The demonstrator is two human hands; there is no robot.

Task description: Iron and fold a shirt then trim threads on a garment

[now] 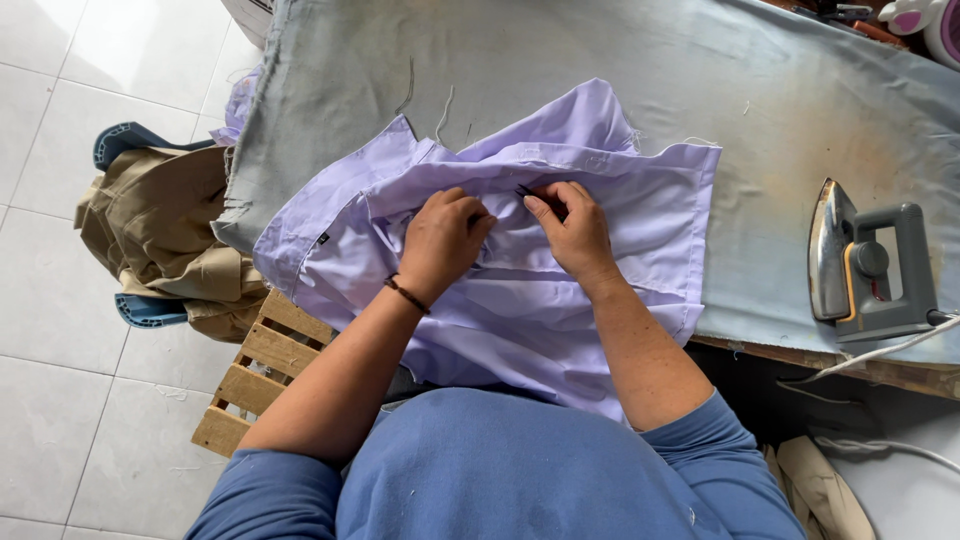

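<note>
Garment: lilac shirt (520, 290), crumpled, spread across the near edge of the ironing table (620, 70); its lower part hangs over that edge toward the person.
Left hand (440, 240): on the shirt's middle, fingers curled tight and pinching a fold of the cloth; a dark band (407, 295) sits on the wrist.
Right hand (572, 232): just beside the left hand, also on the shirt; thumb and forefinger drawn narrow around a small dark tool (528, 192). What kind of tool it is, cannot tell.
Table cover: grey cloth, stained brownish right of the shirt, with loose threads lying beyond the shirt's far side.
Iron (868, 265): well right of the shirt, resting on its side on the table, metal soleplate facing the shirt; its white cord (880, 352) trails off the near edge.
Left of shirt: heap of tan cloth (160, 240) on a blue plastic chair (130, 140), off the table and over the tiled floor (60, 380).
Below shirt's left corner: wooden slatted crate (255, 375), partly hidden by the left forearm.
In the way: both hands cover the spot they work on; the person's blue top hides the shirt's lowest hem.
</note>
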